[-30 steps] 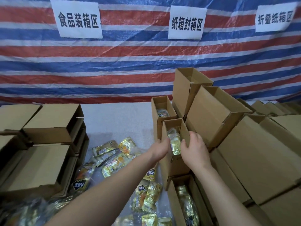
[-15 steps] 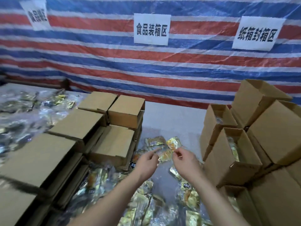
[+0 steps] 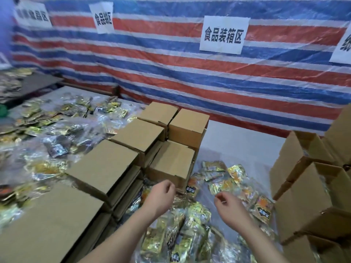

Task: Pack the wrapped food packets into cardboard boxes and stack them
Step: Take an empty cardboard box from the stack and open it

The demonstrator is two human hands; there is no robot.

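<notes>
As my hands hover empty, fingers loosely curled, the packets [image 3: 224,179] lie just beyond and below my right hand [image 3: 230,209], nearer it than my left hand [image 3: 161,196], with open boxes [image 3: 311,179] to the right.

Makeshift food-packing station. Backdrop: red, white and blue striped tarpaulin [image 3: 171,73] hung as a wall, with paper zone signs [image 3: 224,35] in Chinese, one reading "食品装箱区". Table [image 3: 237,135]: heaps of foil food packets [image 3: 190,224], stacked closed cardboard boxes [image 3: 136,133], open boxes [image 3: 303,177] at right.
</notes>
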